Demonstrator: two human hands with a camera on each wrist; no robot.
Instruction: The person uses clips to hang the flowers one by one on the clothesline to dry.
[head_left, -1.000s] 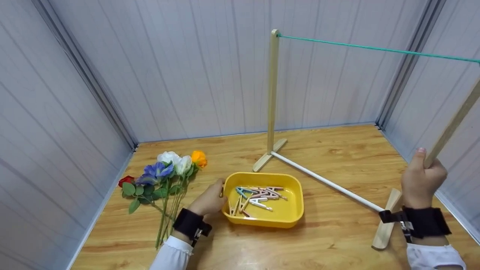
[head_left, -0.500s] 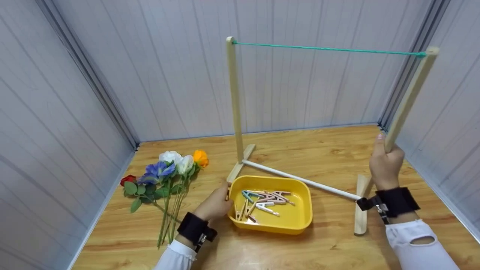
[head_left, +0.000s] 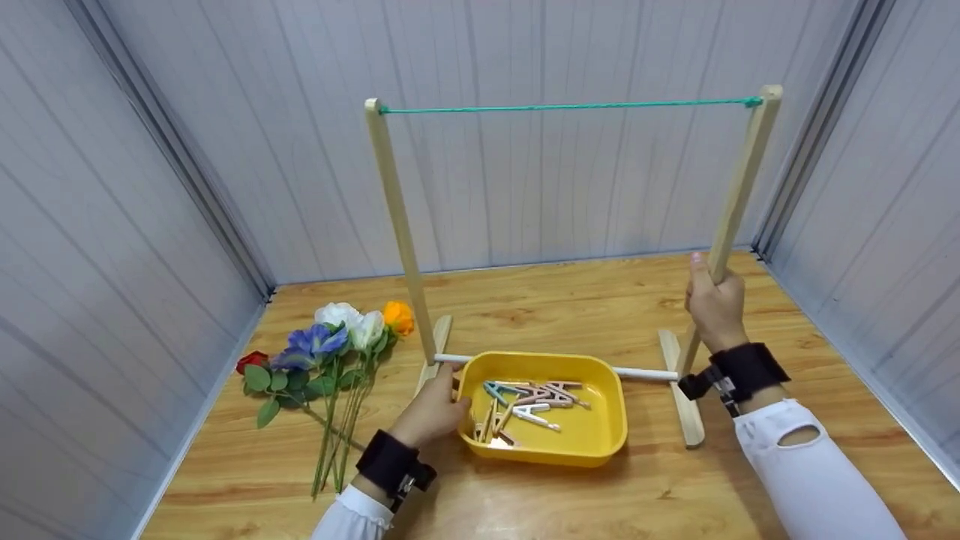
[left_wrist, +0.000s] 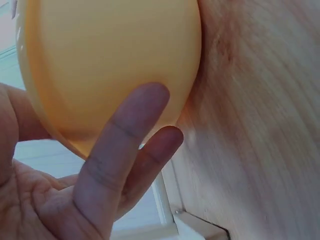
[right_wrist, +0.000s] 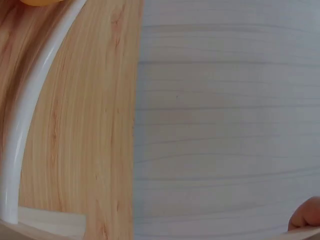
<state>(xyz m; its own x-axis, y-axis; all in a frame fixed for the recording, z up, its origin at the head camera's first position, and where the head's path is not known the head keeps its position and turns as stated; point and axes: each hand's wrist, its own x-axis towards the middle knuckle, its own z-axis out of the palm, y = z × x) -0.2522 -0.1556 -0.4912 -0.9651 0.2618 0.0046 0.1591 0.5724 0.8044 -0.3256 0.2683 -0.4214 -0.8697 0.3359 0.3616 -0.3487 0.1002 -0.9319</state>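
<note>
My left hand [head_left: 429, 411] holds the left end of a yellow plastic tub [head_left: 544, 456], its thumb at the rim and fingers along the outer wall [left_wrist: 115, 45]. Inside the tub lie several pastel clothespins [head_left: 534, 414]. My right hand [head_left: 717, 306] grips the right wooden post [head_left: 742, 187] of a small clothesline rack. A green cord [head_left: 570, 106] runs between the tops of its two posts. Low down, a white rod [head_left: 645, 373] joins them, passing behind the tub. The right wrist view catches only a fingertip [right_wrist: 306, 214] at its lower right corner.
Artificial flowers in white, blue, red and orange [head_left: 315, 345] lie on the wooden table [head_left: 555, 510] left of the tub. The rack's left foot [head_left: 444, 330] stands between the flowers and the tub. Pale panel walls [head_left: 600, 187] enclose the table at the back and sides.
The rack has moved left and turned to face me squarely, with my right hand on its post. The tub has shifted slightly right with my left hand.
</note>
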